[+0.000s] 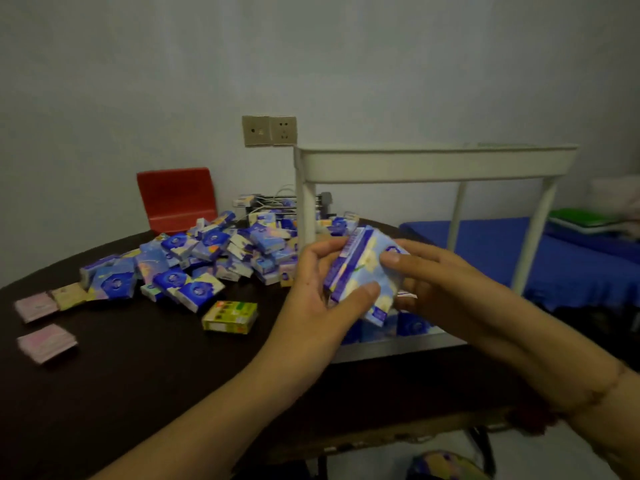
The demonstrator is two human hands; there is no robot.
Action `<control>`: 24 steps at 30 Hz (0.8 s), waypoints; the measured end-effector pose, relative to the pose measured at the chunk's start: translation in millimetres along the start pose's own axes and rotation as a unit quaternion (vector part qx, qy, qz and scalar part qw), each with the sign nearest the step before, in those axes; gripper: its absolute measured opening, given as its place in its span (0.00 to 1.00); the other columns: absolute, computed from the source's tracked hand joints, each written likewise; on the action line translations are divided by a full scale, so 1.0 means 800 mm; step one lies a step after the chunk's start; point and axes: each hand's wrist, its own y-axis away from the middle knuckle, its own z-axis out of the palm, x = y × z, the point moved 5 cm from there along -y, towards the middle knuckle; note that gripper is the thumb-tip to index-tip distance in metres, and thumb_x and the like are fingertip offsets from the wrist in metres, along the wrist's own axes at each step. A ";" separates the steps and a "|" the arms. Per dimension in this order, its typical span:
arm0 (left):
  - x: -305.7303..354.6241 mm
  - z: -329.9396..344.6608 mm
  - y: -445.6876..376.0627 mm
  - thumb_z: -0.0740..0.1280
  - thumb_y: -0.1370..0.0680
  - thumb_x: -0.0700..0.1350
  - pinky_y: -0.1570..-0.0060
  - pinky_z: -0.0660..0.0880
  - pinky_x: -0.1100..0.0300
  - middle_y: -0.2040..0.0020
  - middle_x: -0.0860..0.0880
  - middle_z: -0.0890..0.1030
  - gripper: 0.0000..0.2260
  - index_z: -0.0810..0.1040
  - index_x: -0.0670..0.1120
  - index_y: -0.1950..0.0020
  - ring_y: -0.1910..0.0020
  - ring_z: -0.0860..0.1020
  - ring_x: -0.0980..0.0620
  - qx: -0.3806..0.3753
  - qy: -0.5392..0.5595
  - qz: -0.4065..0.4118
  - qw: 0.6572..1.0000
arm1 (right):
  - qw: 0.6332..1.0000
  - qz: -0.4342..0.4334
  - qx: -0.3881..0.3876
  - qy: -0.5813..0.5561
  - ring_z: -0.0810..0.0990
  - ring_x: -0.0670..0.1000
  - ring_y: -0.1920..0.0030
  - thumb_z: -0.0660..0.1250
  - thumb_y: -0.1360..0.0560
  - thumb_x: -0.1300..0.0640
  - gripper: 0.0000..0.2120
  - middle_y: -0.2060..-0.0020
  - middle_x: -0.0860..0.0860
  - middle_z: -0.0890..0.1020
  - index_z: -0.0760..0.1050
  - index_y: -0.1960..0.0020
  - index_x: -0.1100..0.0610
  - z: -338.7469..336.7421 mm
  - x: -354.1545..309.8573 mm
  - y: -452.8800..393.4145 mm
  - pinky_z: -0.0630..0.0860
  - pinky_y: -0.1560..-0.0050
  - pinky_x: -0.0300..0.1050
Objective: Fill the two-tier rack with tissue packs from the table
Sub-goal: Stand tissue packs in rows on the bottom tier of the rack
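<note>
A white two-tier rack (436, 162) stands on the dark table (145, 375) at the right. Its upper tray looks bare from this angle; blue packs (414, 323) lie on its lower tier, partly hidden behind my hands. A stack of blue tissue packs (363, 268) is held between both hands in front of the lower tier. My left hand (322, 292) grips the stack's left side, thumb on its front. My right hand (436, 282) grips the right side, thumb on top. A heap of blue tissue packs (214, 258) lies on the table to the left.
A yellow-green pack (230, 317) lies alone in front of the heap. Pink packs (46, 342) and a beige one (69, 296) sit at the table's left. A red chair back (176, 197) stands behind the heap. A blue bed (568, 261) lies at the right.
</note>
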 end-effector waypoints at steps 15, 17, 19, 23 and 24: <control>-0.132 0.044 -0.109 0.51 0.28 0.73 0.25 0.44 0.45 0.21 0.52 0.44 0.41 0.45 0.52 0.22 0.23 0.44 0.48 -0.238 -0.638 -0.052 0.731 | 0.928 0.037 0.086 0.360 0.79 0.48 0.47 0.73 0.30 0.60 0.18 0.47 0.48 0.78 0.74 0.44 0.48 -0.206 0.048 -0.037 0.77 0.52 0.40; -0.144 0.042 -0.108 0.50 0.28 0.73 0.25 0.43 0.44 0.21 0.52 0.42 0.43 0.42 0.51 0.22 0.23 0.42 0.49 -0.260 -0.651 -0.069 0.710 | 0.925 0.043 0.058 0.373 0.78 0.46 0.47 0.72 0.30 0.59 0.18 0.46 0.47 0.77 0.72 0.43 0.48 -0.202 0.064 -0.044 0.78 0.57 0.38; -0.149 0.042 -0.108 0.50 0.28 0.73 0.25 0.45 0.45 0.21 0.51 0.42 0.43 0.41 0.51 0.22 0.23 0.43 0.49 -0.262 -0.663 -0.063 0.698 | 0.925 0.028 0.052 0.376 0.77 0.47 0.45 0.71 0.29 0.60 0.19 0.43 0.47 0.76 0.71 0.42 0.47 -0.197 0.079 -0.051 0.79 0.56 0.39; -0.152 0.042 -0.110 0.49 0.28 0.73 0.25 0.45 0.45 0.21 0.51 0.41 0.43 0.41 0.51 0.22 0.23 0.43 0.49 -0.264 -0.670 -0.065 0.691 | 0.915 0.006 0.054 0.400 0.77 0.43 0.46 0.67 0.25 0.58 0.24 0.36 0.47 0.71 0.64 0.33 0.44 -0.182 0.103 -0.056 0.79 0.54 0.37; -0.153 0.042 -0.110 0.48 0.28 0.73 0.25 0.45 0.45 0.21 0.51 0.41 0.43 0.41 0.51 0.22 0.23 0.43 0.49 -0.265 -0.670 -0.066 0.690 | 0.910 0.007 0.051 0.412 0.76 0.43 0.44 0.66 0.24 0.58 0.27 0.34 0.48 0.70 0.60 0.29 0.45 -0.177 0.108 -0.057 0.78 0.52 0.36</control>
